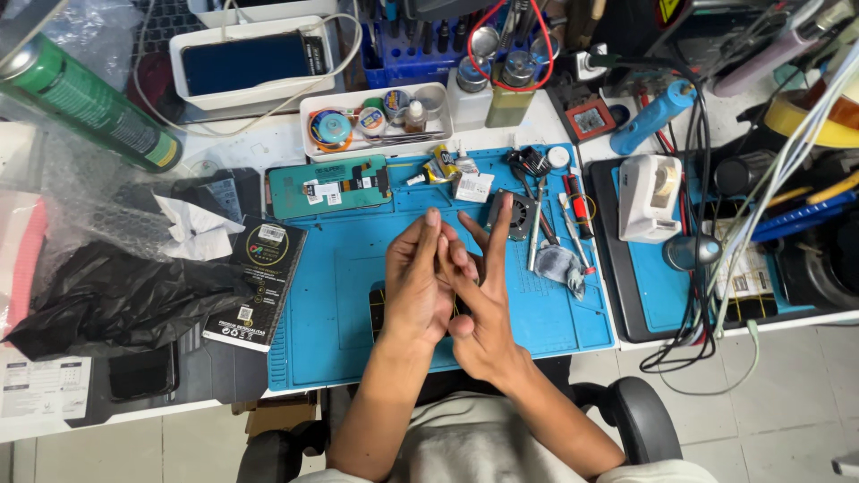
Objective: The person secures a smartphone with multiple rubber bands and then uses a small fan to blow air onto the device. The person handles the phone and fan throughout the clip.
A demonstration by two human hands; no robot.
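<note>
The dark phone (379, 309) lies mostly hidden under both hands; the green can (85, 100) is cut off top-left.

— What do you have under you and around you?

— You sit at a white workbench (268, 143) that fills the view from nine o'clock round to three. A blue work mat (340, 295) covers its middle, and a second blue mat (658, 291) in a black frame lies at three o'clock.

— And lower down?

— At six o'clock you see your black chair's armrest (640, 416). Pale floor tiles (778, 402) show at five o'clock, evenly lit.
</note>
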